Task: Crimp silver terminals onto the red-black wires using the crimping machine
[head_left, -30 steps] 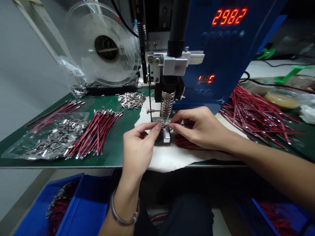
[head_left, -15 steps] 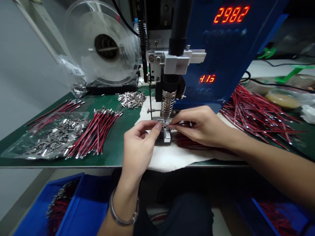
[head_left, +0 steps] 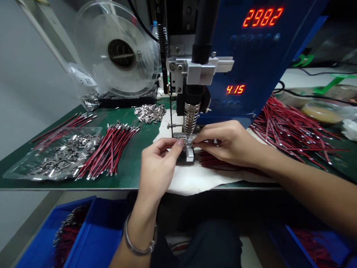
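A crinkled clear plastic bag (head_left: 21,166) of shiny metal pieces (head_left: 65,156) lies near the green counter (head_left: 122,175)'s front edge. Beside it, slim red-and-black wires (head_left: 108,152) fan out; smooth counter runs from there to the left hand (head_left: 157,163). Its thumb and forefinger press together — anything between is too small to tell. The blocky metal fixture (head_left: 190,153) sits between the hands, under a coiled spring (head_left: 191,117). The right hand (head_left: 231,143) pinches there too, its hold unclear, above more wires on a white sheet (head_left: 186,182) whose ragged edge overhangs the front. Far right, wires heap loosely.
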Available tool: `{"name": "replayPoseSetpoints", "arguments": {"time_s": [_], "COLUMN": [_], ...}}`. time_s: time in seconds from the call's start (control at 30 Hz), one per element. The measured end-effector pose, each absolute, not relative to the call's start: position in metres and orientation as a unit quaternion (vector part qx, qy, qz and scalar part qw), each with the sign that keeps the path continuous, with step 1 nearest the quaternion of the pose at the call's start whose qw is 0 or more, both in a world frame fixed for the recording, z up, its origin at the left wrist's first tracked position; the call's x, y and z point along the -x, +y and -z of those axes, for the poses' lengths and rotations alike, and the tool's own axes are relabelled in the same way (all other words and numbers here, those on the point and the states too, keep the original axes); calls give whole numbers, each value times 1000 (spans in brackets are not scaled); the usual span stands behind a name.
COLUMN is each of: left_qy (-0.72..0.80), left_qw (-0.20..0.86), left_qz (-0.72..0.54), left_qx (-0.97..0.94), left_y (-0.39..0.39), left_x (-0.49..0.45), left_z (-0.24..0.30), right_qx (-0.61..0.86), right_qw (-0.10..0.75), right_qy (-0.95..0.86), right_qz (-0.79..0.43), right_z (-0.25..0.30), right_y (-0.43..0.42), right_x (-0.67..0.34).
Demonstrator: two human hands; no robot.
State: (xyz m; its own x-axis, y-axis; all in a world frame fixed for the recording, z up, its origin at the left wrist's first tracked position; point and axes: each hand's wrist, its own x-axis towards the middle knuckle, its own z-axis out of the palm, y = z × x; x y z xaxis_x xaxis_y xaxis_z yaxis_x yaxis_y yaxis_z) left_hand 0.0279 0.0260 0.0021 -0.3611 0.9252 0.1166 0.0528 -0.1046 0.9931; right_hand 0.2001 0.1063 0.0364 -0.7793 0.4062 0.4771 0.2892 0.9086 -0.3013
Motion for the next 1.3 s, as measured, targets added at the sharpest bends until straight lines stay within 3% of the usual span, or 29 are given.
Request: {"name": "replayPoseSetpoints", "arguments": {"time_s": [1.3], "left_qy": [559], "left_qw": [362], "left_qz": [-613], "left_qx": [-426], "left_y": [26], "left_x": [-28], "left_z": [0], "right_qx": [148], "right_qw": [277], "right_qy": [-942], "right_qz": [-119], "right_z": [-38], "right_y": [108], "right_x": [-200]}}
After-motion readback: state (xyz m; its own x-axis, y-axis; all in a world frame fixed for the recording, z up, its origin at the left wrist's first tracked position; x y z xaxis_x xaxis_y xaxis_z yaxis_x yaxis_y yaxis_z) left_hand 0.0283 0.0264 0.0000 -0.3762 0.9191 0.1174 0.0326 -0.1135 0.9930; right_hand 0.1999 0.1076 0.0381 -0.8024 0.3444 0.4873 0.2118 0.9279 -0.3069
